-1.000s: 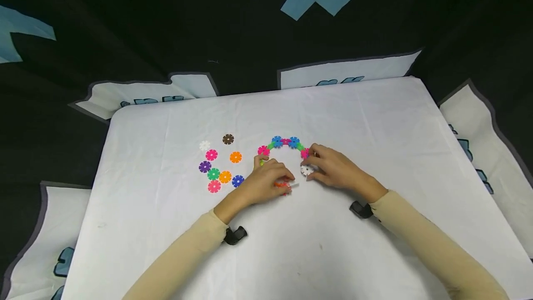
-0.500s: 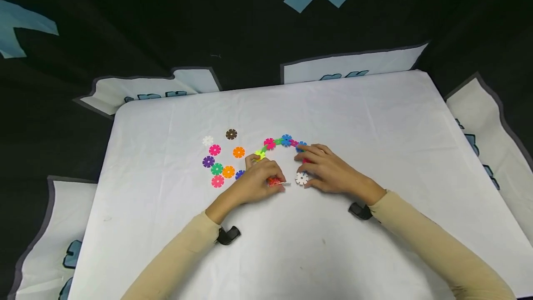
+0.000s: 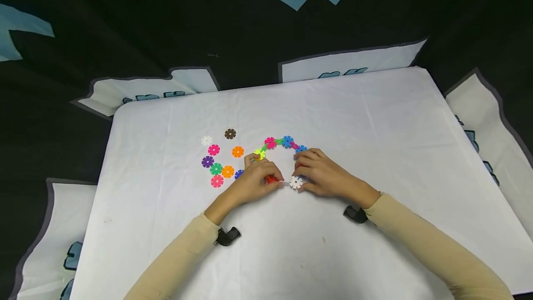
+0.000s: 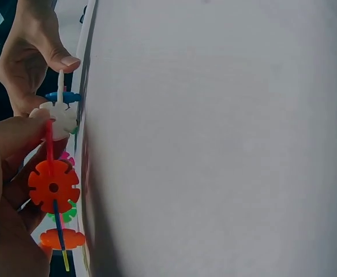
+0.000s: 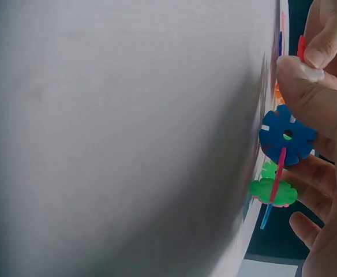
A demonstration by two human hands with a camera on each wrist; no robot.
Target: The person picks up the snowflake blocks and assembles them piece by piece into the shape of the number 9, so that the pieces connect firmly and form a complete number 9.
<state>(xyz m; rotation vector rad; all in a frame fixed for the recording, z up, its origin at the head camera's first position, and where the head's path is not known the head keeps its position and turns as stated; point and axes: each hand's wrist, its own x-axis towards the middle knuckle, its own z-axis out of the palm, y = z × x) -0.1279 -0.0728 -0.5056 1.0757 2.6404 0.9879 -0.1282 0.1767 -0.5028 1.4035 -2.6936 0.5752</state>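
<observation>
The left hand [image 3: 262,177] pinches an upright white disc [image 4: 67,120], next to a red disc [image 4: 49,143]. The right hand [image 3: 317,171] has thumb and fingers closed around a flat white disc [image 3: 296,182] just beside it. Linked colored discs [image 3: 287,141] arch across the desk [image 3: 374,119] between both hands; loose discs [image 3: 227,171] lie left.

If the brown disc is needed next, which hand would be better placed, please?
Probably the left hand: though holding linked discs, it lies nearer the brown disc than the right hand does.

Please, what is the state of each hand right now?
Left hand: closed, holding the upright white disc.
Right hand: closed, holding the flat white disc.
</observation>
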